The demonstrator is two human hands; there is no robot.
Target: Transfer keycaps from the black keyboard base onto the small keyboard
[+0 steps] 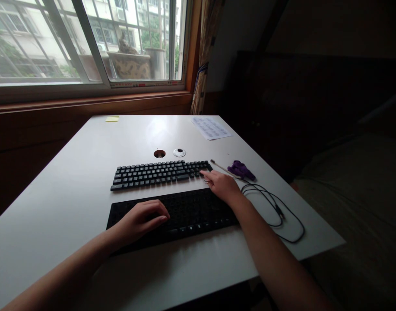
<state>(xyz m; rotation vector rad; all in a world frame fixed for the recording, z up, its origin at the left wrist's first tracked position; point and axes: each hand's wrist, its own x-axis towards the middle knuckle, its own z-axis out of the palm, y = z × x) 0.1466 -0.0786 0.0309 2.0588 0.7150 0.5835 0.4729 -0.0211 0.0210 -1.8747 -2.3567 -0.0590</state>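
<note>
A black keyboard base (198,216) lies at the table's near side; its front row shows lighter marks, and the rest is too dark to read. Beyond it, black keycaps (152,173) stand in keyboard-like rows. My left hand (146,218) rests over the base's left half, fingers curled and thumb meeting the fingertips; what they hold, if anything, is hidden. My right hand (223,185) is over the right end of the rows, index fingertip at a keycap. Thin wire ends, seemingly of a keycap puller (207,182), stick out under its closed fingers.
Right of my hand lie a thin brush (222,167), a purple cloth (242,170) and a looped black cable (270,194). Farther back are a cable hole (159,153), its white cover (179,152), printed paper (212,128) and yellow sticky notes (112,119). A window stands behind the white table (64,172).
</note>
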